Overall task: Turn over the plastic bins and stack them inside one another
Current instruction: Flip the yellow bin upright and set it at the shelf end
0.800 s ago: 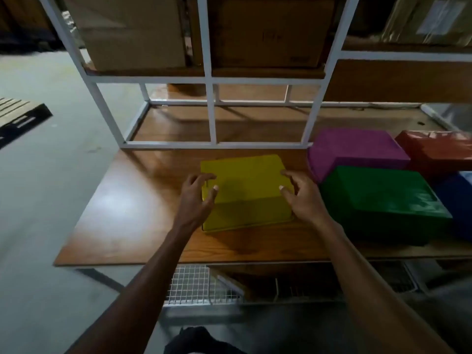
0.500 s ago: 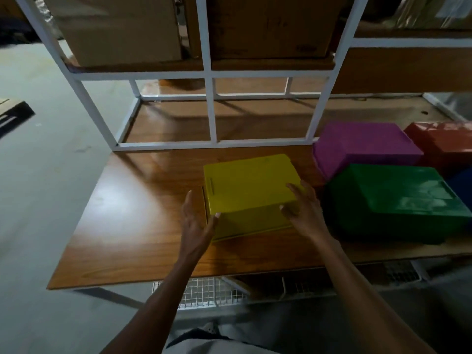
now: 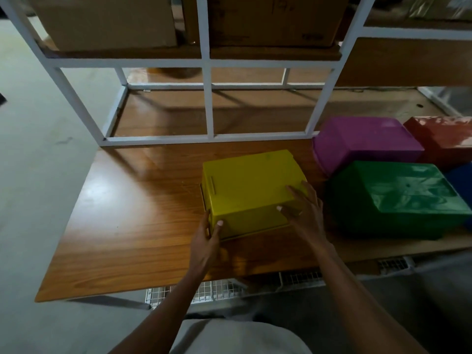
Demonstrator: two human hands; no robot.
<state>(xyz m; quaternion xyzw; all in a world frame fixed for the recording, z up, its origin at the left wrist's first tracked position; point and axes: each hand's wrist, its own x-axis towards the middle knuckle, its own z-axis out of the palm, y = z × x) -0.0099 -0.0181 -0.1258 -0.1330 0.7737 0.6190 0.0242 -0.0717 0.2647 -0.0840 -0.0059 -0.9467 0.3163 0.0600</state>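
Note:
A yellow plastic bin (image 3: 249, 185) lies bottom up in the middle of the wooden table (image 3: 132, 226), its near edge tilted up a little. My left hand (image 3: 207, 238) grips its near left corner, thumb on the front wall. My right hand (image 3: 305, 213) clasps its near right corner, fingers spread over the bottom. To the right, upside down, sit a green bin (image 3: 398, 198), a purple bin (image 3: 365, 143), a red bin (image 3: 444, 136) and part of a blue bin (image 3: 463, 182).
A white metal shelf frame (image 3: 209, 98) stands at the back of the table, with cardboard boxes (image 3: 107, 19) on the shelf above. A wire mesh rack (image 3: 217, 292) shows under the table's front edge. Grey concrete floor (image 3: 33, 149) lies to the left.
My left hand slid from the bin's left side down to its near left corner. My right hand shifted to the near right corner. The bin's near edge lifted and the bin turned slightly.

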